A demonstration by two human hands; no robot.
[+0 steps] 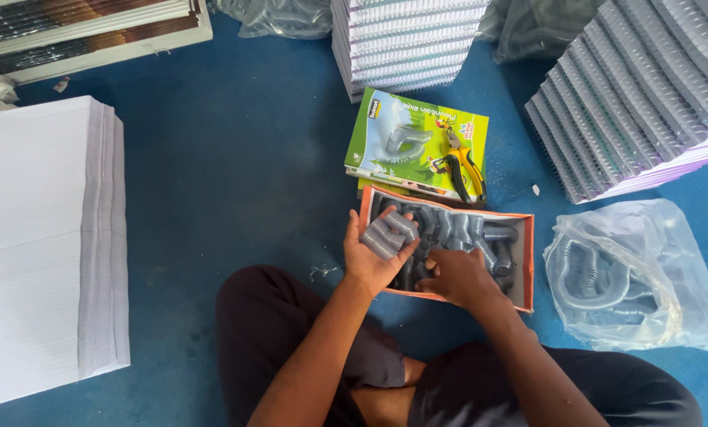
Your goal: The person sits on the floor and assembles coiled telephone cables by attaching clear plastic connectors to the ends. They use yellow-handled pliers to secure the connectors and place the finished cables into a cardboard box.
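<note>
Blue floor (235,158) all around us as we sit cross-legged, with a tall white paper stack (41,237) on one side and stacks of spiral-bound notebooks (638,95) on the other. Right in front of us sits the orange cardboard box (528,261), packed with grey coil pieces (480,237).

Our left hand (373,253) is raised palm up at the box's near corner, fingers curled around a small bunch of short grey coils (389,233). Our right hand (456,277) is down inside the box, fingers bent among the coils; whether they have pinched one we cannot tell.

Beyond the box lies a green-covered book (417,142) with a coil and yellow-handled pliers (463,168) on top, and a clear plastic bag of long coils (630,277) sits to the right.

To do this well, we'd say keep the left palm level and cupped so the bunch doesn't roll off, and lift pieces one at a time, since they look prone to tangling.
</note>
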